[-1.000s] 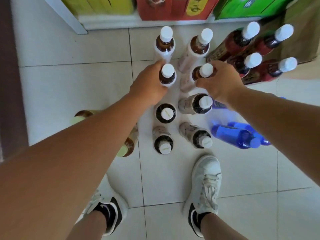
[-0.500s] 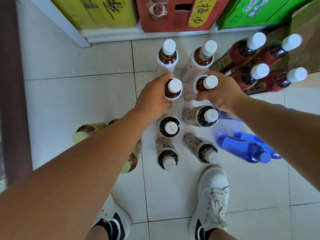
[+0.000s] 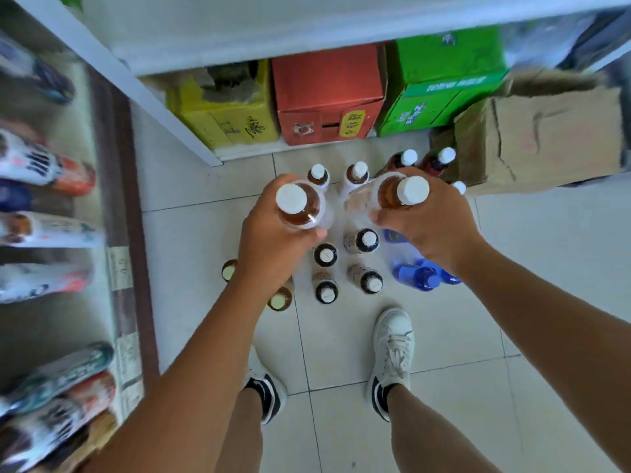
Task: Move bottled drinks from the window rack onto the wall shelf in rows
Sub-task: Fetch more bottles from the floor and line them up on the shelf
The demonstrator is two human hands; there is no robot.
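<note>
My left hand [image 3: 273, 244] grips a white-capped bottle of brown drink [image 3: 300, 206], lifted well above the floor. My right hand [image 3: 430, 220] grips a second bottle of the same kind [image 3: 396, 194], also raised and tilted a little to the left. Below them, several more white-capped bottles [image 3: 326, 256] stand on the tiled floor. Two further ones [image 3: 318, 175] stand behind my hands. The white shelf [image 3: 211, 32] crosses the top of the view.
Blue bottles [image 3: 418, 276] lie on the floor at the right. Red-drink bottles [image 3: 440, 160] stand by a brown carton [image 3: 553, 131]. Yellow [image 3: 232, 110], red [image 3: 327, 97] and green [image 3: 444, 83] cartons sit under the shelf. A rack of drinks [image 3: 44, 230] runs along the left. My shoes [image 3: 392, 349] stand below.
Both hands have lifted their bottles off the floor toward the camera. The view has risen and pulled back, showing the shelf above and the rack at left.
</note>
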